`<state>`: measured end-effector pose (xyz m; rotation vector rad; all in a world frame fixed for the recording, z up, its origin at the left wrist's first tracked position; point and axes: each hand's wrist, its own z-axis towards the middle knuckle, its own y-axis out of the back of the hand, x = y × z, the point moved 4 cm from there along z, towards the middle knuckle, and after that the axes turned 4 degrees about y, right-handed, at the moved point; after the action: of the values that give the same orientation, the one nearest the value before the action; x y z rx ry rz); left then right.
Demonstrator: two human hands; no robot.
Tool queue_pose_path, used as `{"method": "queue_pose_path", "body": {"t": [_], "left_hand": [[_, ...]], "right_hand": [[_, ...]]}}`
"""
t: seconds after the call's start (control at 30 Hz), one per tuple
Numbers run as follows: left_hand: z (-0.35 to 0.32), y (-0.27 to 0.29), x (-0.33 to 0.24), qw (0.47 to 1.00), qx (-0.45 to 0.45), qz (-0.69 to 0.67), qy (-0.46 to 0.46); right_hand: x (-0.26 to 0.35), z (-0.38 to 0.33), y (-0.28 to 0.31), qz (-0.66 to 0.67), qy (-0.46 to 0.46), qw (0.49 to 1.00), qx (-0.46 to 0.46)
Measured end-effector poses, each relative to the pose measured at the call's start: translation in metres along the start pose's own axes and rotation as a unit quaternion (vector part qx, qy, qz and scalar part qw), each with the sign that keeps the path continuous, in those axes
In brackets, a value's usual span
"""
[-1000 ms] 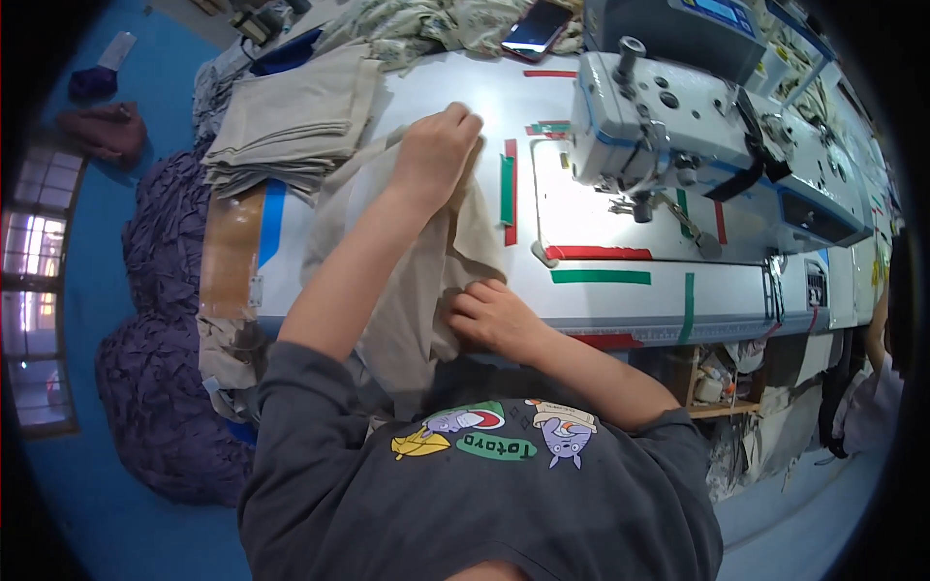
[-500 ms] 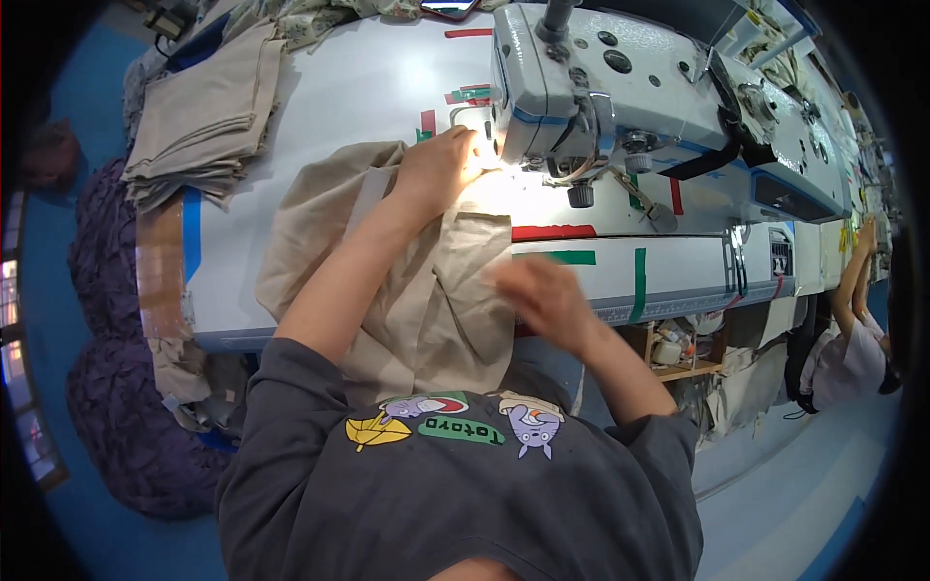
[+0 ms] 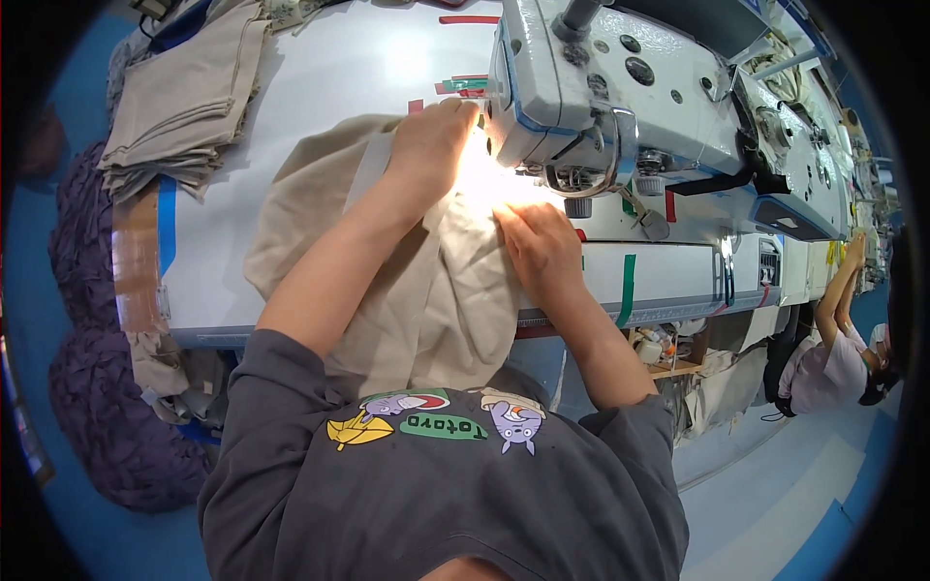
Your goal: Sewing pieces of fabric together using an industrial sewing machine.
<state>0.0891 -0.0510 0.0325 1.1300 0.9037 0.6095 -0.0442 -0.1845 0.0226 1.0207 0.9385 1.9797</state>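
Note:
A beige cloth garment piece (image 3: 450, 310) lies bunched over the table's front edge and drapes toward my lap. My left hand (image 3: 433, 145) is closed on its far part, beside the sewing machine's (image 3: 581, 107) needle area; the fingertips fade into the glare of the lamp. Close by on the right, my right hand (image 3: 544, 247) grips the cloth's right edge just in front of the needle, fingers bent and together. A pale strip (image 3: 368, 174) runs along the cloth by my left wrist. Bright light hides the needle and the seam.
Folded beige cloth pieces (image 3: 189, 97) are stacked at the table's far left. Dark purple bundles (image 3: 121, 416) stand on the floor at left. Coloured tape marks the white table (image 3: 325, 58). Under it at right is a wooden shelf (image 3: 678, 363); another person (image 3: 823, 363) works farther right.
My right hand has moved up and left from above the table edge onto the cloth by the needle. My left hand stays on the cloth. The whole view has shifted slightly.

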Motion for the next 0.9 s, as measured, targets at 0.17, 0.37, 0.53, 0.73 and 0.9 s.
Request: {"method": "queue_pose_path", "body": {"t": [0.17, 0.37, 0.53, 0.73, 0.9], "left_hand": [[-0.001, 0.027, -0.011, 0.977, -0.169, -0.010, -0.132], [-0.087, 0.041, -0.026, 0.986, 0.030, -0.020, -0.163], [-0.129, 0.035, -0.028, 0.992, 0.044, 0.039, -0.109], [-0.121, 0.038, -0.004, 0.981, 0.157, 0.088, 0.066], [-0.095, 0.047, 0.013, 0.984, 0.094, 0.147, 0.036]], "right_hand": [[-0.007, 0.004, 0.002, -0.044, 0.010, 0.997, -0.056], [-0.036, 0.000, -0.013, -0.069, -0.070, 0.993, -0.063], [-0.052, 0.005, -0.026, -0.099, -0.038, 0.991, -0.080], [-0.063, 0.015, -0.026, -0.111, -0.024, 0.983, -0.143], [-0.074, 0.021, -0.029, -0.078, -0.146, 0.982, -0.086]]}}
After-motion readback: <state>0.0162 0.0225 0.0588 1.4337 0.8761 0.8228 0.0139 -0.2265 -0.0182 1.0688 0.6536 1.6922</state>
